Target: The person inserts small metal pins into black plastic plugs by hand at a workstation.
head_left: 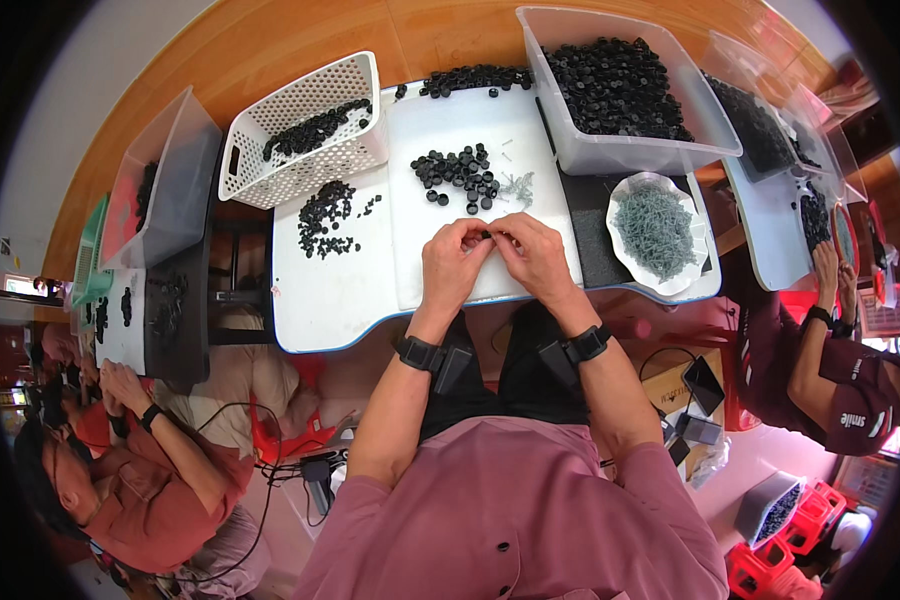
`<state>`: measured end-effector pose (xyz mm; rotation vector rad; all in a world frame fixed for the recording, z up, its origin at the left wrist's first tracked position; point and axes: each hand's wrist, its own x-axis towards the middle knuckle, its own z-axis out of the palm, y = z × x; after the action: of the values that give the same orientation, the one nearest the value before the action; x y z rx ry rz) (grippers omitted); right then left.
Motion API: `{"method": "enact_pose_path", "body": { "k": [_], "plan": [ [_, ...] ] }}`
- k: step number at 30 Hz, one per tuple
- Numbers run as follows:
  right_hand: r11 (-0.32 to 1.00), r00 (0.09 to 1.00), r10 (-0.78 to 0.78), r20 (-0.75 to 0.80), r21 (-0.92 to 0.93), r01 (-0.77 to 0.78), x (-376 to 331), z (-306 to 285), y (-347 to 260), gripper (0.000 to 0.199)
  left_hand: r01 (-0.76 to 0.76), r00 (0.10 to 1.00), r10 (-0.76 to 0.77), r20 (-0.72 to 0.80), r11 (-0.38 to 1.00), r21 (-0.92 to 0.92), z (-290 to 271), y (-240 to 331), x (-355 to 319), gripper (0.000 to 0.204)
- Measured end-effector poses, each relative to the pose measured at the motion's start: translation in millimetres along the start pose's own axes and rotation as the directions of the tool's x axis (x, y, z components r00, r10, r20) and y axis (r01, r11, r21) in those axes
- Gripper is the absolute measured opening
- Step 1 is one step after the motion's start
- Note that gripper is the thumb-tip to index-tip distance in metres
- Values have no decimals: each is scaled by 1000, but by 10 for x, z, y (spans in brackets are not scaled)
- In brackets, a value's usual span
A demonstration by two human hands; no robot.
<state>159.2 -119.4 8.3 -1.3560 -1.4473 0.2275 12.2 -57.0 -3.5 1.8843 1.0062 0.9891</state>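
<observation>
Close to the near side of the white table (350,290), my left hand (450,264) and my right hand (532,254) meet fingertip to fingertip. Both are closed in a pinch on a small black part (487,235), mostly covered by the fingers. Just beyond them lies a loose group of round black knob-like pieces (460,172). Several thin silvery screws (517,188) are scattered beside that group. To the right, a white scalloped plate (673,287) holds a heap of grey-green screws (656,232).
A white perforated basket (310,172) with small black parts stands back left; more small black parts (322,222) lie before it. A translucent tub (650,155) of black pieces stands back right. More black pieces (475,78) line the far edge. Other people sit at tables on both sides.
</observation>
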Motion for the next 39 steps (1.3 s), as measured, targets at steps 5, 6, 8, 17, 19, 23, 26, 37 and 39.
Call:
{"method": "enact_pose_path", "body": {
  "k": [5,6,8,17,19,23,26,37,39],
  "plan": [
    [996,996,63,71,61,-67,7,-24,57,13,14,1000,-14,10,1000,1,-9,21,16,28],
    [996,996,61,72,60,-66,0,-22,79,13,-20,1000,20,20,1000,12,-11,46,14,27],
    [987,993,105,59,115,-111,10,-9,95,13,-56,998,55,26,998,23,-28,48,16,26],
    [960,966,238,98,124,-250,27,-48,69,10,-7,999,7,37,1000,-5,-29,14,-8,23],
    [964,969,226,99,120,-237,31,-34,79,9,1,999,-1,37,1000,-5,-29,6,-8,21],
    [966,970,213,115,125,-227,37,-32,78,9,-23,999,23,31,1000,18,-29,9,-9,20],
    [939,956,286,62,180,-293,47,-55,25,12,17,1000,-18,-1,997,-69,-16,58,-20,23],
    [767,896,362,258,464,-444,45,-78,192,15,131,991,-124,44,959,-250,-67,69,-6,20],
    [739,879,380,289,477,-476,48,-71,197,15,125,992,-124,19,947,-297,-21,24,-14,19]
  ]
}}
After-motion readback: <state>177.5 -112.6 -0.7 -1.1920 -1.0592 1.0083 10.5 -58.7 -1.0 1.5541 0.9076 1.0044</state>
